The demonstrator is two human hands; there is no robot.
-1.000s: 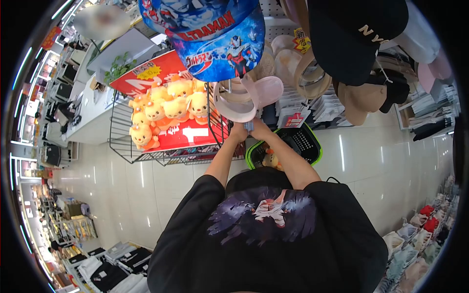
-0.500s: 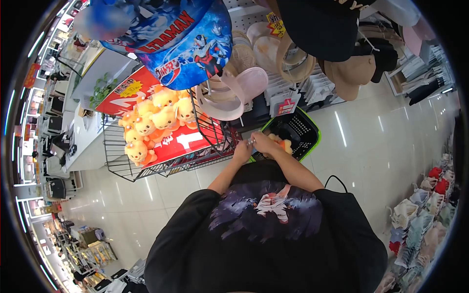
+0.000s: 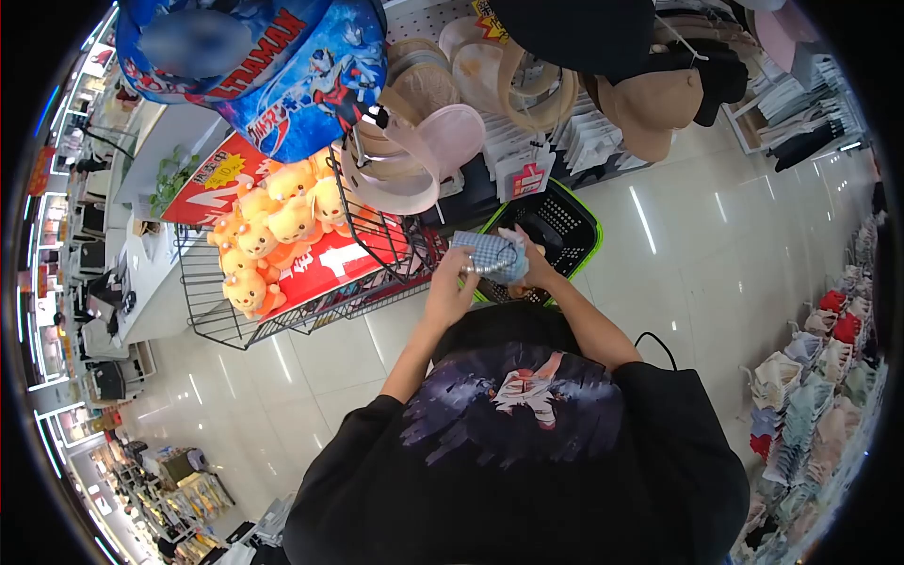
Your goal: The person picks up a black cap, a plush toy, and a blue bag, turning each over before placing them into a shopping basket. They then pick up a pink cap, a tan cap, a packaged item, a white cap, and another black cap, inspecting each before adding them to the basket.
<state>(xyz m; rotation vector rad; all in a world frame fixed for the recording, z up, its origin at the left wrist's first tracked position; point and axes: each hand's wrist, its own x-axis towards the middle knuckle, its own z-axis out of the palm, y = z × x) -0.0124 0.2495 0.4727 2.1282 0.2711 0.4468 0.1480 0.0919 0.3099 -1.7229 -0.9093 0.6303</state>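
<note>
Both left hand (image 3: 450,287) and right hand (image 3: 535,266) clamp checked cloth (image 3: 490,254) above basket (image 3: 570,221), beside plush rack (image 3: 235,315)

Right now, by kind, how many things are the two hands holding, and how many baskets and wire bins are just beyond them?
Blue-checked cloth: 1, held by both the left hand and the right hand
Black basket with green rim: 1
Wire bin of plush toys: 1
Total: 3
</note>
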